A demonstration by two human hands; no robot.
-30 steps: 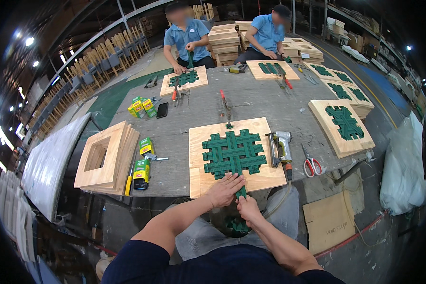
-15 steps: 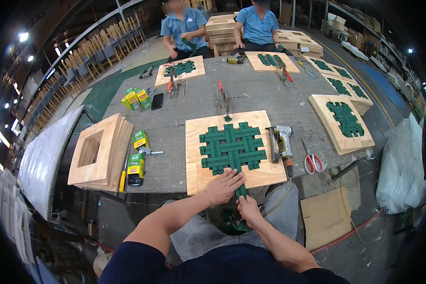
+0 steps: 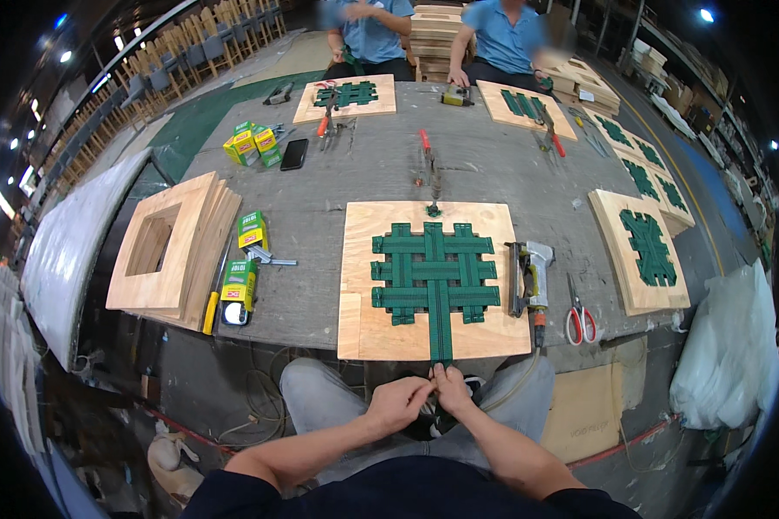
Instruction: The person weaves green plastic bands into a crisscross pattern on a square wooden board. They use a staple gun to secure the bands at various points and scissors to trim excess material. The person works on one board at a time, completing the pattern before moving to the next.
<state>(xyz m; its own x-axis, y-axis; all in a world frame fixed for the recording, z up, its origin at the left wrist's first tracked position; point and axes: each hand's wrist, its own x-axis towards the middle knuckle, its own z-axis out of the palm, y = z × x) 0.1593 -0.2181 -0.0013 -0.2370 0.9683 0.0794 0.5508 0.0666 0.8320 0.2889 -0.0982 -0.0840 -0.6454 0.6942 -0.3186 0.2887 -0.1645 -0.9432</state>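
A square wooden panel (image 3: 350, 277) lies in front of me, its middle covered by woven green webbing (image 3: 435, 272). One loose webbing strap (image 3: 440, 342) runs over the panel's near edge toward my lap. My right hand (image 3: 452, 391) is closed around this strap just below the edge. Beside it, my left hand (image 3: 398, 405) has its fingers pinched together at the same strap; its fingertips partly hide the grip. A pneumatic stapler (image 3: 530, 277) rests along the panel's right side. Red-handled scissors (image 3: 580, 320) lie farther right on the table.
Stacked wooden frames (image 3: 177, 251) stand at left beside staple boxes (image 3: 238, 290) and a yellow-handled tool (image 3: 210, 313). A clamp (image 3: 428, 160) sits beyond my panel. Finished-looking webbed panels (image 3: 645, 251) are at right. Two co-workers in blue shirts (image 3: 502, 39) sit across the table (image 3: 363, 164).
My left hand has lifted off the webbing on the panel and moved down to the strap beside my right hand. The view has shifted; one co-worker has raised a hand.
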